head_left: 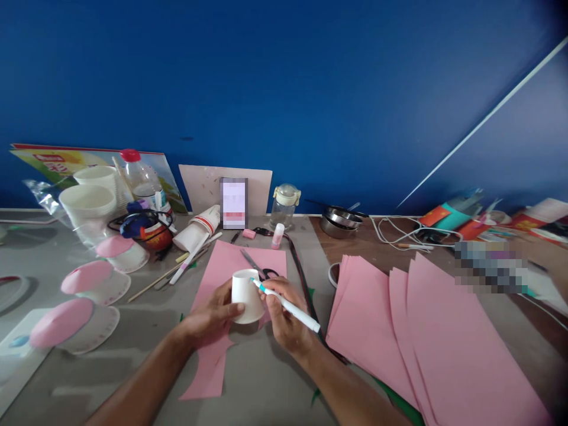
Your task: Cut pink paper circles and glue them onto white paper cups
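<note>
In the head view, my left hand [212,312] grips a plain white paper cup [247,297] from its left side, thumb across the front. A white marker [293,310] with a teal tip end is pinched in my right hand [284,316]. Its tip is at the cup's upper right wall; whether it touches I cannot tell. Beneath the cup lies cut pink paper [210,367], partly covered by my hands. Scissors [261,266] with dark handles lie just behind the cup, partly hidden by it.
Several paper cups topped with pink paper [86,278] stand at left. Stacked white cups [89,201] are behind them. A phone [234,204], glass jar [285,204] and glue stick [277,235] stand at the back. Pink sheets [448,337] lie at right, near a white cable [390,236].
</note>
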Demonstrator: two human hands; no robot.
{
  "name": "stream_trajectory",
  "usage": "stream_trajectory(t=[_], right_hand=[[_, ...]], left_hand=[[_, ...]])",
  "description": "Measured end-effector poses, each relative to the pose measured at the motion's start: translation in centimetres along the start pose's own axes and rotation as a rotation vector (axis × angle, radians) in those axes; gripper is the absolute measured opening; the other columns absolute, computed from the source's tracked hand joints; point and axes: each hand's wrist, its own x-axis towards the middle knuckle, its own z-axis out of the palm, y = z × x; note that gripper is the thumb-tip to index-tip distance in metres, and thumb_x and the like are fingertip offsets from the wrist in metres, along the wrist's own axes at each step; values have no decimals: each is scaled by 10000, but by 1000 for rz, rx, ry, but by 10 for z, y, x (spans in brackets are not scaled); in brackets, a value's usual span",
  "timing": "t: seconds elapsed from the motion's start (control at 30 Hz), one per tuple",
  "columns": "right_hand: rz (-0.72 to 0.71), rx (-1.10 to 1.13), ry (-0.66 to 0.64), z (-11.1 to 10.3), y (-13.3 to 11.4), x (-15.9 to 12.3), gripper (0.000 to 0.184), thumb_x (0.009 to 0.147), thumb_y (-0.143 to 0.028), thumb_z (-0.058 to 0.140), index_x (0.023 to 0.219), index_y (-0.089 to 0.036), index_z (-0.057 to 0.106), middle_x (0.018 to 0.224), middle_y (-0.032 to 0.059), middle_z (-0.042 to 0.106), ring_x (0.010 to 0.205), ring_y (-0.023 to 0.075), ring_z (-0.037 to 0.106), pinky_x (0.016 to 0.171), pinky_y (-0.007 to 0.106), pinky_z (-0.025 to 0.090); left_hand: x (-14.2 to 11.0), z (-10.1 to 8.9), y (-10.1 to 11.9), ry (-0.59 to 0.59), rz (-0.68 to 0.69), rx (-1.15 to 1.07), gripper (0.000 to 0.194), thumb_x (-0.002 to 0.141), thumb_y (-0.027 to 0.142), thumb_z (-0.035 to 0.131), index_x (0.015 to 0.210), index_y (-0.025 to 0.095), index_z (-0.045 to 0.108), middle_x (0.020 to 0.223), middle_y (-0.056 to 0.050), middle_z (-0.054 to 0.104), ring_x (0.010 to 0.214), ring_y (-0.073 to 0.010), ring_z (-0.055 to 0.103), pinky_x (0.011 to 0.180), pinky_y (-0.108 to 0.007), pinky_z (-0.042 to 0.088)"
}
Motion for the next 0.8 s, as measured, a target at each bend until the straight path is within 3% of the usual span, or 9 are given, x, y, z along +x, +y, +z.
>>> stream_trajectory(t=[0.3, 0.53, 0.8], right_hand=[[23, 1, 37, 1, 5, -1, 174, 919, -224, 442, 994, -209, 597, 858, 61, 660, 845, 189, 630, 772, 346, 519], [44, 31, 66, 3, 8, -2, 166, 920, -223, 450, 974, -198, 605, 840, 61, 656, 831, 187, 628, 743, 333, 519], [89, 60, 59, 2, 11, -4, 172, 926, -226, 445, 1000, -196, 597, 864, 56, 651, 774, 164, 619, 704, 305, 508]], left_hand=[[-1, 3, 5, -21, 14, -2, 589, 771, 260, 696, 1316, 199, 483, 1137, -122, 608, 862, -194, 584, 695, -271, 448], [0, 3, 6, -28, 9, -44, 570, 760, 245, 702, 1293, 183, 510, 1042, -110, 645, 860, -204, 597, 702, -267, 453], [-1, 3, 7, -38, -2, -68, 599, 757, 239, 699, 1315, 177, 490, 1078, -123, 647, 863, -210, 604, 690, -261, 450]])
